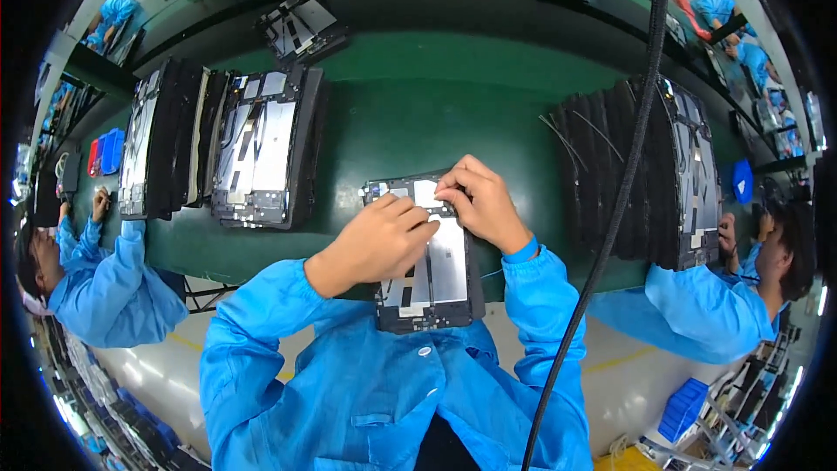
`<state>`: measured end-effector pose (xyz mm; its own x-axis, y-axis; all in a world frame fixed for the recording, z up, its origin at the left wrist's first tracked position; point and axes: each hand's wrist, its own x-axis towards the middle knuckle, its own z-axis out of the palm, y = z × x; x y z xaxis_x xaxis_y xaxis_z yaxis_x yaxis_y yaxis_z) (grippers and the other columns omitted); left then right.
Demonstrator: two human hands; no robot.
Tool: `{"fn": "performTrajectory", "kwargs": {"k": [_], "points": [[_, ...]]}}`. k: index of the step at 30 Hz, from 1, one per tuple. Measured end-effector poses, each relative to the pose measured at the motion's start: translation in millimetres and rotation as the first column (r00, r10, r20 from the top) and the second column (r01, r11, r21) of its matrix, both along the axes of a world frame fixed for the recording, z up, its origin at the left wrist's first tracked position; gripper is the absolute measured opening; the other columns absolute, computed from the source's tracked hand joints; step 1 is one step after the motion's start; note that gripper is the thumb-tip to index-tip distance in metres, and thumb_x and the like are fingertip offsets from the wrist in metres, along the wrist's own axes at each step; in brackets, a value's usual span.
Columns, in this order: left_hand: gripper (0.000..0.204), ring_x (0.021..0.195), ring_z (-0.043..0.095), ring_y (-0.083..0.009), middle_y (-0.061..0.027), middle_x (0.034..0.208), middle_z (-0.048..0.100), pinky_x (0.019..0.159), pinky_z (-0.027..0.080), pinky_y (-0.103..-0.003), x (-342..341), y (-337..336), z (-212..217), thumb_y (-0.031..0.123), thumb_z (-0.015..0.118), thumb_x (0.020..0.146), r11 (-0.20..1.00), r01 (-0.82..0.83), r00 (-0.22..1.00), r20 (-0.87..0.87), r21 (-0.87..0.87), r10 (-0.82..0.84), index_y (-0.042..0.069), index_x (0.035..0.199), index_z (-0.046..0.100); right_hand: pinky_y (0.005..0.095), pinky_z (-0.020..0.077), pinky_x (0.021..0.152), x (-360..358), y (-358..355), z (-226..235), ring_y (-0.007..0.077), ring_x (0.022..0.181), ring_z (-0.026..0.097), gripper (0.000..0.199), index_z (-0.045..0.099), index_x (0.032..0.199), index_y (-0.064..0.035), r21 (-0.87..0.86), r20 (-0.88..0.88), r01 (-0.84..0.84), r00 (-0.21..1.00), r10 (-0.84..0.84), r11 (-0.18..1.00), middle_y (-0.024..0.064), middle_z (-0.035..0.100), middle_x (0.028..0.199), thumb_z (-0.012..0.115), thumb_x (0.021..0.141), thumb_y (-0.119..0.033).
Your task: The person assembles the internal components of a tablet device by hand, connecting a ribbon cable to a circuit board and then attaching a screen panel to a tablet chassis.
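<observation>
An opened tablet chassis point(440, 275), black-framed with silvery inner plates, lies at the near edge of the green bench point(410, 113), partly over my lap. My left hand point(377, 240) rests on its upper left part with fingers curled, fingertips pressing near the top middle. My right hand point(481, 202) is on the upper right corner, fingers pinched down onto a small spot on the plate. Whatever lies under the fingertips is hidden. Both fingertips meet close together near the top of the chassis.
A stack of similar chassis point(253, 153) leans at the left, another upright row point(645, 170) at the right. More units point(301, 26) lie on the far conveyor. Co-workers in blue sit left point(100, 283) and right point(724, 305). A black cable point(610, 209) hangs at my right.
</observation>
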<state>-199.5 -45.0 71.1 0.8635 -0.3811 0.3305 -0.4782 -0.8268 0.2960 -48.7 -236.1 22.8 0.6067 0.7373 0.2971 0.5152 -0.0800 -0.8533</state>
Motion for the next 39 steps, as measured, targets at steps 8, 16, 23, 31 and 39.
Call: {"fn": "performTrajectory", "kwargs": {"k": [8,16,23,31,39], "points": [[0.033,0.097,0.067,-0.026,-0.0054,0.101,0.068,0.087,0.053,-0.042,7.7,0.9,-19.0,0.016,0.081,0.084,0.996,0.049,0.999,0.003,0.08,-0.049,0.007,0.116,0.08,0.0358,0.0513,0.07,-2.4,-3.6,-0.5,0.0231,0.081,0.063,0.005,0.081,0.1,-0.0019,-0.005,-0.013,0.021,1.0,-0.021,1.0,0.0102,0.064,0.095,0.082,0.095,0.0],[0.035,0.095,0.064,-0.0255,-0.0048,0.099,0.066,0.086,0.051,-0.041,11.1,-6.6,-26.3,0.015,0.08,0.083,0.998,-0.03,0.996,0.081,0.061,0.025,0.007,0.118,0.08,0.035,0.049,0.068,-1.4,-2.0,-1.3,0.0209,0.078,0.061,0.006,0.082,0.099,-0.0024,-0.034,-0.039,0.047,0.998,-0.049,0.998,0.0091,0.063,0.093,0.083,0.094,-0.001],[0.039,0.097,0.063,-0.0249,-0.0046,0.101,0.065,0.087,0.05,-0.042,10.9,-9.1,-29.2,0.016,0.081,0.084,0.996,-0.04,0.995,0.098,0.074,0.033,0.007,0.122,0.078,0.0366,0.0524,0.071,-1.9,-1.0,-3.0,0.0241,0.083,0.066,0.006,0.082,0.099,-0.0016,-0.036,-0.077,0.042,0.996,-0.044,0.998,0.0113,0.066,0.096,0.083,0.094,-0.001],[0.031,0.101,0.064,-0.0284,-0.0062,0.101,0.067,0.09,0.051,-0.043,17.7,0.7,-20.3,0.011,0.081,0.087,0.998,-0.008,0.996,0.093,-0.068,0.014,0.008,0.118,0.081,0.0377,0.0549,0.072,-2.8,-0.6,11.2,0.0261,0.082,0.069,0.009,0.082,0.102,-0.0005,-0.129,-0.09,0.041,0.995,-0.053,0.991,0.013,0.067,0.094,0.082,0.094,0.0],[0.016,0.085,0.068,-0.035,-0.0138,0.093,0.071,0.079,0.054,-0.046,-72.5,28.6,-11.3,0.001,0.073,0.093,0.736,-0.403,0.903,-0.108,-0.544,0.415,0.003,0.107,0.08,0.045,0.0551,0.082,-39.9,-2.0,53.5,0.0344,0.096,0.066,0.018,0.082,0.104,-0.0072,-0.053,0.335,0.028,0.942,-0.009,0.998,0.0111,0.07,0.101,0.082,0.088,0.0]]}}
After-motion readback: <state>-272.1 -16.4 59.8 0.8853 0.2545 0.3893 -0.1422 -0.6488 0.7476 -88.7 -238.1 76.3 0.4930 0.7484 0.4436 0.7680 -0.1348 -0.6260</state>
